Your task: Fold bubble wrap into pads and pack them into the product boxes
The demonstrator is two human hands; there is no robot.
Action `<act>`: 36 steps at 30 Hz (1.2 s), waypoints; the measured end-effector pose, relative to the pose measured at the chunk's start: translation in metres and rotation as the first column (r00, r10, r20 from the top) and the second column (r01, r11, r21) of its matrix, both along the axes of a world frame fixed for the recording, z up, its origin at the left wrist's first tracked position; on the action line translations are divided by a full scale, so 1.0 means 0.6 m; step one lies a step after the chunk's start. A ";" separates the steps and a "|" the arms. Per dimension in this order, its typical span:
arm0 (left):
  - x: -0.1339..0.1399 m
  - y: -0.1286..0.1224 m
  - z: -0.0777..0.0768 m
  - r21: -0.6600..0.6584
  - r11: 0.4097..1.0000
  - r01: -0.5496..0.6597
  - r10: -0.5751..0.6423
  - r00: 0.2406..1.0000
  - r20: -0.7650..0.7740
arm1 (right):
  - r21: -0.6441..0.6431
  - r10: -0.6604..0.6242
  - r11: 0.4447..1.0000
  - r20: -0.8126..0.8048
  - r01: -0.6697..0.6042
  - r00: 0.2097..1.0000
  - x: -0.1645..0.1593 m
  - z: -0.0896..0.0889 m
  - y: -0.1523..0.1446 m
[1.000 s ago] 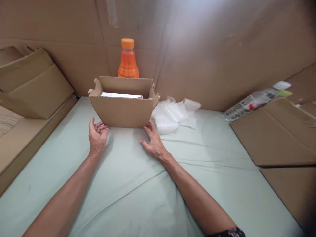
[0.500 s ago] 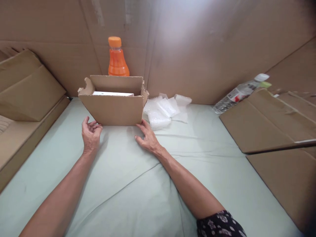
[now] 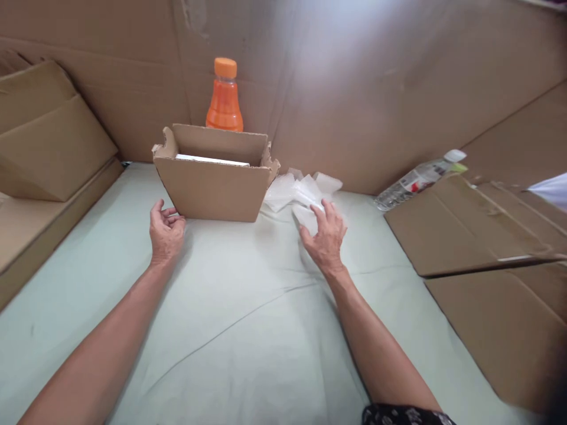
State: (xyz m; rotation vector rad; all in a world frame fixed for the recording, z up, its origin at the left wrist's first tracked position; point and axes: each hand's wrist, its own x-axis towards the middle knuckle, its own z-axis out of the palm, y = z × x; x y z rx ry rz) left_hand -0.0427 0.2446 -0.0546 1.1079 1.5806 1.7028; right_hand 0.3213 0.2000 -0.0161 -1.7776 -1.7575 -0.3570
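A brown cardboard box with an uncovered top stands upright on the pale green cloth. Inside it shows the top edge of a white flat item. My left hand rests at the box's lower left corner, fingers loosely curled and thumb apart; no held thing shows. My right hand is away from the box, fingers spread, over the near part of some bubble wrap. A loose piece of the wrap lies under and behind its fingers, partly hidden and blurred.
An orange bottle stands behind the box, against a cardboard wall. At the right, a clear bottle leans by cardboard boxes. Another carton stands at the left. Creases run across the cloth.
My right hand has left the box's lower right corner and moved right to the bubble wrap; the near piece has shifted right. My left hand stays by the box. The view has shifted slightly.
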 end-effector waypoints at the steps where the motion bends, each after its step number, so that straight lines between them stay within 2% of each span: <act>1: -0.001 0.000 -0.002 -0.006 1.000 -0.002 0.002 1.000 -0.020 | -0.039 -0.031 0.999 -0.007 0.031 0.999 0.016 0.004 0.002; 4: -0.002 0.000 -0.004 -0.019 1.000 -0.015 0.014 0.996 -0.084 | -0.175 -0.094 0.982 -0.128 0.070 0.987 0.045 0.014 0.002; 6: -0.004 -0.002 0.003 -0.015 0.999 -0.042 0.040 0.993 -0.108 | -0.220 -0.103 0.974 -0.213 0.055 0.972 0.051 0.027 -0.008; 9: -0.003 -0.019 0.033 0.086 0.989 -0.120 0.137 0.963 -0.233 | -0.227 -0.045 0.974 -0.285 -0.022 0.958 0.047 0.063 -0.042; 11: 0.009 -0.050 0.064 0.216 0.972 -0.089 0.167 0.912 -0.374 | -0.248 0.045 0.959 -0.355 -0.140 0.934 0.035 0.093 -0.069; 13: 0.037 -0.101 0.093 0.318 0.941 0.116 0.081 0.835 -0.544 | -0.295 0.118 0.921 -0.409 -0.254 0.905 0.013 0.121 -0.091; 14: 0.058 -0.132 0.103 0.330 0.904 0.273 -0.001 0.772 -0.636 | -0.333 0.135 0.897 -0.416 -0.289 0.899 -0.003 0.133 -0.099; 15: 0.082 -0.166 0.108 0.301 0.857 0.418 -0.089 0.695 -0.713 | -0.378 0.139 0.873 -0.410 -0.307 0.901 -0.021 0.142 -0.105; 16: 0.108 -0.199 0.108 0.256 0.822 0.509 -0.156 0.634 -0.758 | -0.423 0.141 0.847 -0.405 -0.322 0.903 -0.041 0.148 -0.110; 18: 0.158 -0.253 0.096 0.147 0.779 0.609 -0.278 0.547 -0.790 | -0.494 0.168 0.779 -0.428 -0.386 0.888 -0.082 0.157 -0.118; 19: 0.178 -0.273 0.088 0.111 0.782 0.614 -0.324 0.551 -0.769 | -0.511 0.205 0.735 -0.459 -0.446 0.864 -0.100 0.160 -0.122; 21: 0.200 -0.294 0.076 0.025 0.819 0.573 -0.436 0.650 -0.623 | -0.508 0.292 0.642 -0.529 -0.573 0.797 -0.126 0.168 -0.131; 23: 0.192 -0.300 0.076 -0.088 0.837 0.541 -0.539 0.782 -0.314 | -0.502 0.341 0.588 -0.557 -0.634 0.757 -0.135 0.180 -0.139; 24: 0.177 -0.302 0.080 -0.134 0.827 0.546 -0.561 0.818 -0.126 | -0.513 0.342 0.590 -0.540 -0.623 0.769 -0.135 0.187 -0.141; 26: 0.136 -0.305 0.087 -0.172 0.816 0.552 -0.525 0.832 0.177 | -0.559 0.324 0.628 -0.444 -0.541 0.835 -0.132 0.204 -0.141; 28: 0.088 -0.311 0.090 -0.190 0.858 0.477 -0.412 0.860 0.302 | -0.610 0.342 0.660 -0.275 -0.438 0.899 -0.135 0.219 -0.135; 30: 0.049 -0.318 0.090 -0.219 0.903 0.370 -0.304 0.909 0.285 | -0.654 0.392 0.673 -0.082 -0.346 0.916 -0.150 0.231 -0.125; 31: 0.035 -0.321 0.092 -0.221 0.913 0.343 -0.286 0.925 0.250 | -0.671 0.421 0.674 0.004 -0.310 0.907 -0.162 0.235 -0.119; 33: 0.021 -0.322 0.102 -0.199 0.913 0.356 -0.331 0.932 0.150 | -0.691 0.473 0.674 0.131 -0.262 0.871 -0.189 0.241 -0.108; 36: 0.030 -0.308 0.132 -0.218 0.885 0.412 -0.436 0.897 -0.077 | -0.685 0.545 0.675 0.214 -0.273 0.811 -0.220 0.246 -0.100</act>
